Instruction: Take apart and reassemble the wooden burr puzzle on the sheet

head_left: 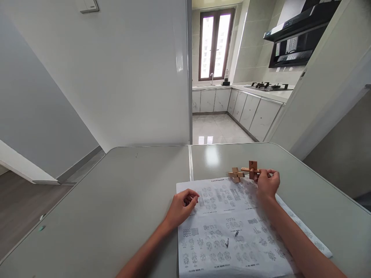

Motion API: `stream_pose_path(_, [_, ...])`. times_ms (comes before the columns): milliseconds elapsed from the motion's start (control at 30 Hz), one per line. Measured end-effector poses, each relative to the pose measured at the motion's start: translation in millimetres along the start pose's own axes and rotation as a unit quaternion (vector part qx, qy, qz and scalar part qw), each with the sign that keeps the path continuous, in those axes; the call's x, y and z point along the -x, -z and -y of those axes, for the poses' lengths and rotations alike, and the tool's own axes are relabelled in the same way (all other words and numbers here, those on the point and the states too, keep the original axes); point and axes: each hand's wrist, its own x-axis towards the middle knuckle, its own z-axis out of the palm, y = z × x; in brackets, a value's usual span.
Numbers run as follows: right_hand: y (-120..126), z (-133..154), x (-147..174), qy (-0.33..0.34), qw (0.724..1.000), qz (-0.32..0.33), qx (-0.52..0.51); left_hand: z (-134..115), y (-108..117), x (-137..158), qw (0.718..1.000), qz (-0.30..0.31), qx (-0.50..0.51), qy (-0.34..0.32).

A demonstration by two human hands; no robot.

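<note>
At the far right part of the sheet, my right hand [268, 183] pinches a small wooden interlocking puzzle [252, 165]. It has crossed bars, and its upright flat piece bears a dark mark like a 6 or 9. Just left of it, a second wooden cross-shaped puzzle [237, 174] rests at the top edge of a printed instruction sheet [214, 220]. My left hand [183, 206] lies on the sheet's left side, fingers loosely curled and thumb a little apart, with nothing visible in it. Small line drawings of pieces cover the paper, along with two dark handwritten marks.
The sheet lies on a pale grey-green table [130, 193] with a seam down its middle. Part of the paper extends under my right forearm. A small green bit [41, 228] sits near the left edge. Beyond stand a white wall [139, 77] and a kitchen counter [246, 108].
</note>
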Motion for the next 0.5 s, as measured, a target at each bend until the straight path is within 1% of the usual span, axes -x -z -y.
stream_pose_path(100, [-2.1,11.6,7.9,0.028,0.999,0.020,-0.019,0.5,-0.1,0.2,1.000,-0.003,0.000,-0.003])
stream_pose_path(167, [-3.7,20.5,19.7,0.069,0.996,0.058,-0.023,1.4,-0.3,0.1,1.000,-0.004,0.001,-0.004])
stream_pose_path(267, [-5.9,33.7,47.3,0.149,0.983,0.097,0.054,2.5,-0.8,-0.3,1.000,-0.004,0.001,-0.004])
stream_pose_path(333, [-7.1,40.8,69.0,0.179,0.969,0.137,0.107,2.2,-1.0,-0.4,1.000,-0.004,0.001,-0.005])
stream_pose_path(400, [-8.3,45.4,90.0,0.185,0.953,0.199,0.132,1.2,-1.1,0.0,1.000,-0.005,-0.002,-0.008])
stream_pose_path(433, [-8.8,46.6,99.5,0.184,0.943,0.239,0.138,0.5,-1.3,0.5,1.000,-0.005,-0.006,-0.010])
stream_pose_path(500, [-9.9,47.1,116.0,0.166,0.929,0.309,0.120,-0.3,-2.0,1.8,1.000,-0.004,-0.015,-0.018])
